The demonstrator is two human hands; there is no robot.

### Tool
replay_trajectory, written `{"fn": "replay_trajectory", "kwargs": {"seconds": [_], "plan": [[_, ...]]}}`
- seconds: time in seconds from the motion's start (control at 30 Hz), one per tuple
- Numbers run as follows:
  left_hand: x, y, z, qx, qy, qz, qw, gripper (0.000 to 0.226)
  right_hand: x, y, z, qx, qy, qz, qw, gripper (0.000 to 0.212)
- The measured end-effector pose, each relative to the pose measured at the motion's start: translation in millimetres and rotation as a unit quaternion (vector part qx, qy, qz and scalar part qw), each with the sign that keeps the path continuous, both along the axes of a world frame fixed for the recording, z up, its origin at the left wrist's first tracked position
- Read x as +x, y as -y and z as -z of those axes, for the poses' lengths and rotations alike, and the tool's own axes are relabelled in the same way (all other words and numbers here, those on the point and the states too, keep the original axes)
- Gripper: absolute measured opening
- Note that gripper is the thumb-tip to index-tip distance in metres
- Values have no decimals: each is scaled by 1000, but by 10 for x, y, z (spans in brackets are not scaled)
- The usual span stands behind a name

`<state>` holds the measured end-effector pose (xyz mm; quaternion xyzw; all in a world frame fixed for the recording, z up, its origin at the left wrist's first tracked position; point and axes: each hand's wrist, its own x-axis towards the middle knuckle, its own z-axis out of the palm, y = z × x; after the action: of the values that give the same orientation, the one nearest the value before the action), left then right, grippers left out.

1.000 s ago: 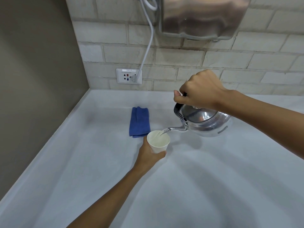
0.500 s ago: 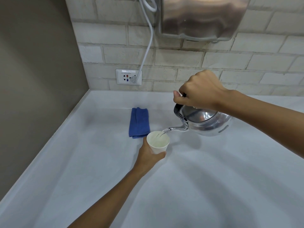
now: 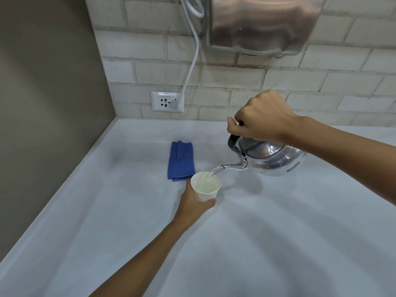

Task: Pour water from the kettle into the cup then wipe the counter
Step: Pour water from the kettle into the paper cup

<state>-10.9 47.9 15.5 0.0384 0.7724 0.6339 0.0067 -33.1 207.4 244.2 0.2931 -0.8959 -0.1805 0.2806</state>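
Observation:
A shiny metal kettle (image 3: 276, 159) hangs tilted above the white counter (image 3: 278, 232), spout pointing left. My right hand (image 3: 261, 117) is shut on its black handle. A stream of water runs from the spout into a white paper cup (image 3: 206, 188), which holds water. My left hand (image 3: 192, 203) grips the cup from the near-left side and keeps it upright on the counter. A folded blue cloth (image 3: 181, 160) lies flat just behind and left of the cup.
A brick wall runs along the back with a socket (image 3: 167, 101) and a white cable plugged in. A steel dispenser (image 3: 263, 24) hangs on the wall above the kettle. A grey-brown side wall (image 3: 42, 103) closes the left.
The kettle and cup have hardly moved. Water keeps flowing from the spout and the level in the cup looks a little higher.

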Motion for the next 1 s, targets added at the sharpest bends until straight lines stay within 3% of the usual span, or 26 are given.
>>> {"fn": "replay_trajectory", "kwargs": {"seconds": [1.0], "plan": [[-11, 2, 24, 4, -5, 4, 1000, 73, -5, -57, -46, 5, 3, 20, 1000, 50]]}}
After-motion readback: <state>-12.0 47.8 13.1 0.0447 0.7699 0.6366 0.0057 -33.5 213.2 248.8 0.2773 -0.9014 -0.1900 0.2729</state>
